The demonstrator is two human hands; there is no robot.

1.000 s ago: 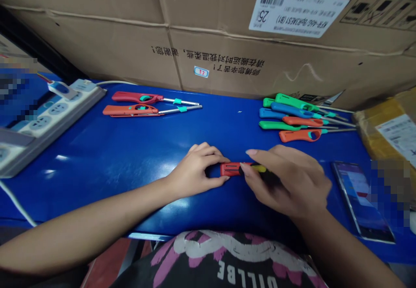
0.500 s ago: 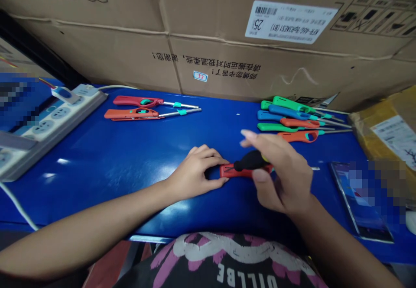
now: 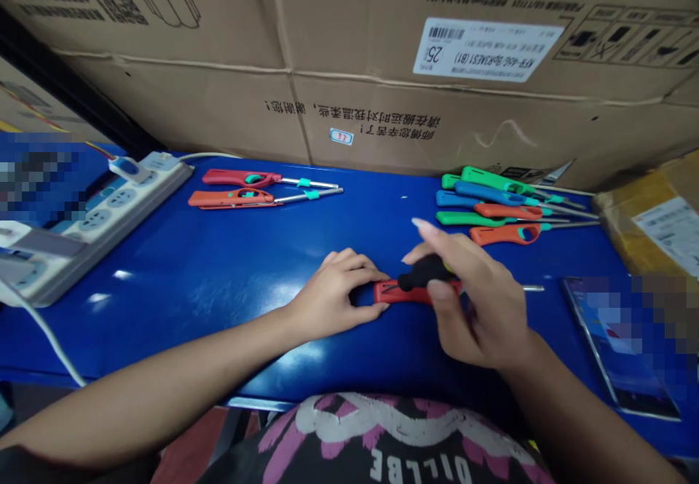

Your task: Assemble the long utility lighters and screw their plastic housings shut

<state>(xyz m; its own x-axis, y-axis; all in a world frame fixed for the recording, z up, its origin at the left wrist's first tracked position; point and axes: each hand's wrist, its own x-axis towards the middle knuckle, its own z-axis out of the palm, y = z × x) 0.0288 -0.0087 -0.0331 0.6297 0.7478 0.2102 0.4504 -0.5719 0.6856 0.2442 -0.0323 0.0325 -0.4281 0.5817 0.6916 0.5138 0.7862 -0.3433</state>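
On the blue table lies a red long-nosed lighter (image 3: 407,294), its metal tube pointing right and partly covered by my right hand. My left hand (image 3: 344,296) pinches the lighter's left end between thumb and fingers. A screwdriver (image 3: 424,273) with a black and yellow handle is gripped by my right hand (image 3: 480,298). Its thin shaft slants down to the left, onto the red body; whether the tip sits in a screw is too small to tell. My right index finger sticks out above the handle, while the thumb presses its near side.
Two lighters, one red (image 3: 237,178) and one orange (image 3: 232,199), lie at the left. Several green, blue and orange lighters (image 3: 502,233) are grouped at the back right. A power strip (image 3: 103,225), a phone (image 3: 617,353) and cardboard boxes (image 3: 360,40) surround the table (image 3: 262,266).
The view has shifted slightly, so everything sits a little farther right and lower. My right fingers have shifted on the screwdriver handle. My left hand keeps its hold on the lighter.
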